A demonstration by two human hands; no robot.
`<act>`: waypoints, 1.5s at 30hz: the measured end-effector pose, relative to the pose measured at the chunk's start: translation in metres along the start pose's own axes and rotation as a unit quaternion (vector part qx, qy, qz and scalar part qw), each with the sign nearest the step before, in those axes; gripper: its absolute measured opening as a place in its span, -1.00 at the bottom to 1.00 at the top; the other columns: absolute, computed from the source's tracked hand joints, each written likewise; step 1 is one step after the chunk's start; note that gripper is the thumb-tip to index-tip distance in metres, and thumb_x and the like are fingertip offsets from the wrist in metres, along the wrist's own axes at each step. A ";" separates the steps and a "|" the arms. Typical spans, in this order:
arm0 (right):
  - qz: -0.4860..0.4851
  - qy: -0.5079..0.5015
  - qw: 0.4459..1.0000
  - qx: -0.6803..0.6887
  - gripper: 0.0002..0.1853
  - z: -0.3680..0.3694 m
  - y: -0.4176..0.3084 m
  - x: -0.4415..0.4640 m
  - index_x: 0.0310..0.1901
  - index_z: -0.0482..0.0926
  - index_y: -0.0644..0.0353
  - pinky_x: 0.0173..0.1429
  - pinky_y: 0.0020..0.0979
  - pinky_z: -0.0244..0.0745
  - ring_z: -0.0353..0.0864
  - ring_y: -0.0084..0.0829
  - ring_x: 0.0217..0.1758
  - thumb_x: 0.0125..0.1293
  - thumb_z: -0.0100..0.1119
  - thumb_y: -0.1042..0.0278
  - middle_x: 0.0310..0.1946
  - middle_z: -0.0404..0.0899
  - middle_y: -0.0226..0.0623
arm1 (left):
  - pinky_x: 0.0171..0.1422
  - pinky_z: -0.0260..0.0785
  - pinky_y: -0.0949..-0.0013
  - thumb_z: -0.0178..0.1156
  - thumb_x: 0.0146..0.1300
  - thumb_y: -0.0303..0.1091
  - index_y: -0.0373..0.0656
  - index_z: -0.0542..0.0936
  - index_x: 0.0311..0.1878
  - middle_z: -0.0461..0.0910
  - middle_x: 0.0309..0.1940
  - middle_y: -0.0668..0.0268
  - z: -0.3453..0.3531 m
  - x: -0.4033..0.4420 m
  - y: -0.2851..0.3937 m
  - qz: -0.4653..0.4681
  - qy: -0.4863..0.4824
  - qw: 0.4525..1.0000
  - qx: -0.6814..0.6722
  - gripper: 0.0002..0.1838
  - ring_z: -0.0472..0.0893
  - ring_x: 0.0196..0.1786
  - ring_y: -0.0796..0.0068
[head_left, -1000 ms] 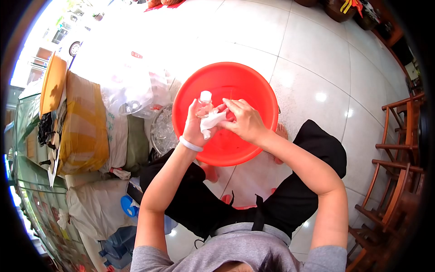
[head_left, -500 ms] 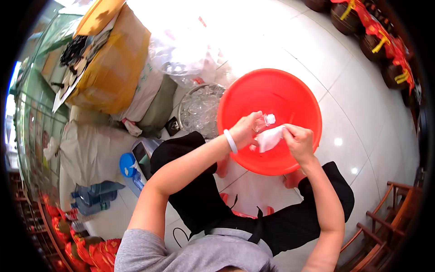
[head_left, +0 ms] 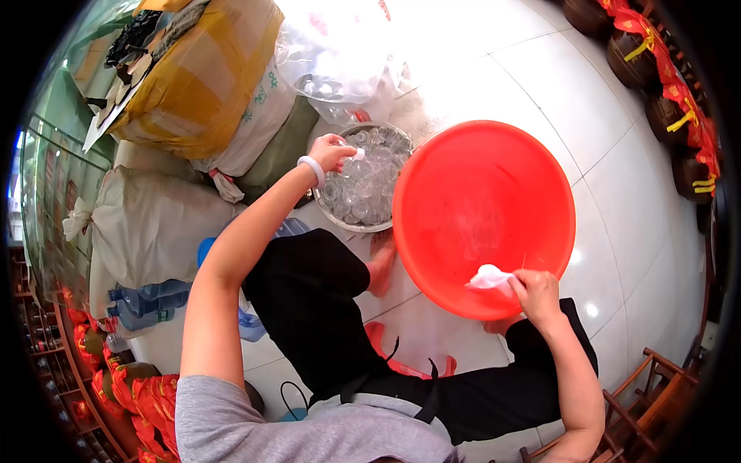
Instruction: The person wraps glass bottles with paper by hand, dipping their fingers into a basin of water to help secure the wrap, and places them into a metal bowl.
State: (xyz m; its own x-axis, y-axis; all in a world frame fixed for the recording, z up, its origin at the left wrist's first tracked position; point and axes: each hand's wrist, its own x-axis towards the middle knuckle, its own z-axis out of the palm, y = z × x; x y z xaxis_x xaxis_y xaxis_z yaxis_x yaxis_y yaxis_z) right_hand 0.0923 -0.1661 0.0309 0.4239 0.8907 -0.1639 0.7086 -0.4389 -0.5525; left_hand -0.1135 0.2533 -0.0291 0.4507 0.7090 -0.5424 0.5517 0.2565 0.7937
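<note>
My left hand (head_left: 332, 153), with a white band at the wrist, is closed on a small white-capped clear bottle (head_left: 358, 154) above the left edge of a metal basin (head_left: 368, 225). Many clear glass or plastic pieces (head_left: 369, 187) fill this basin. To its right is a large red tub (head_left: 455, 201). My right hand (head_left: 536, 292) pinches a white cloth (head_left: 491, 278) over the near part of the tub. The bottle's body is hard to make out against the clear pieces.
Clear plastic bags (head_left: 332, 54) lie beyond the basin. A taped carton (head_left: 201, 77) and white sacks (head_left: 154, 224) stand at the left, near blue plastic jugs (head_left: 143, 305). Dark jars (head_left: 629, 58) with red cloth line the right, and wooden chairs (head_left: 648, 393) are at the lower right.
My left hand has moved left with the bottle, from over the red tub to over the metal basin. My right hand keeps the cloth, now apart from the bottle. The view has shifted.
</note>
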 end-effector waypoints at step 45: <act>0.101 0.044 0.994 -0.010 -0.89 -0.038 0.029 0.039 -0.40 0.60 0.26 -0.44 -0.29 0.40 0.55 -0.22 -0.50 0.11 0.14 0.42 -0.65 0.52 -0.23 | -0.11 0.38 0.43 0.16 0.07 -0.54 -0.25 0.55 -0.28 0.55 -0.32 0.29 0.124 0.024 0.060 0.482 0.083 0.869 0.073 -0.88 0.54 -0.20 0.53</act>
State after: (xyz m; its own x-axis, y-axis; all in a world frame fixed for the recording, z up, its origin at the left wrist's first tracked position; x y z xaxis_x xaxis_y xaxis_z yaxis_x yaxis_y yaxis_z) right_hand 0.1507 -0.1490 0.0394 0.6049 0.7715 -0.1971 0.6150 -0.6099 -0.4997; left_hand 0.0177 0.2041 -0.0283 0.6525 0.6360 0.4121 0.0617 -0.5865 0.8076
